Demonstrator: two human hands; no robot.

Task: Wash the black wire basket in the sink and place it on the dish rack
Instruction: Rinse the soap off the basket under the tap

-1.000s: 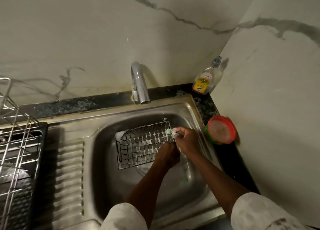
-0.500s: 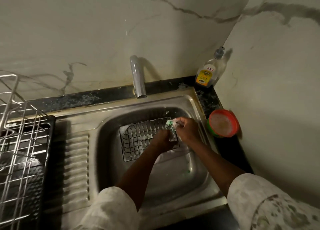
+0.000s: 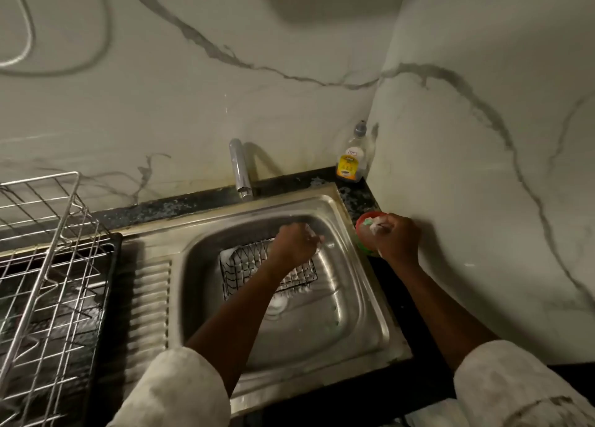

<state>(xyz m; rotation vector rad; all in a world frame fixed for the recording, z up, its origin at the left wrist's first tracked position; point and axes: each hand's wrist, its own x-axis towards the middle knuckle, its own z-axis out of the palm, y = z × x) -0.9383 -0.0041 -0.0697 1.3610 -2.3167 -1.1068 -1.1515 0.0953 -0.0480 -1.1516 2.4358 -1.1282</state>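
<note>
One basket (image 3: pixel 242 265), one rack (image 3: pixel 48 265), one bottle (image 3: pixel 351 165)

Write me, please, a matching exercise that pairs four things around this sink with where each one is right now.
Things:
1. black wire basket
2. dish rack
3. soap bottle
4. scrub pad

Places:
A. held in the right hand at the red-rimmed tub
B. in the sink basin
C. in the wall corner behind the sink
D. left of the sink

Pairs: 1-B, 2-D, 3-C, 4-A
</note>
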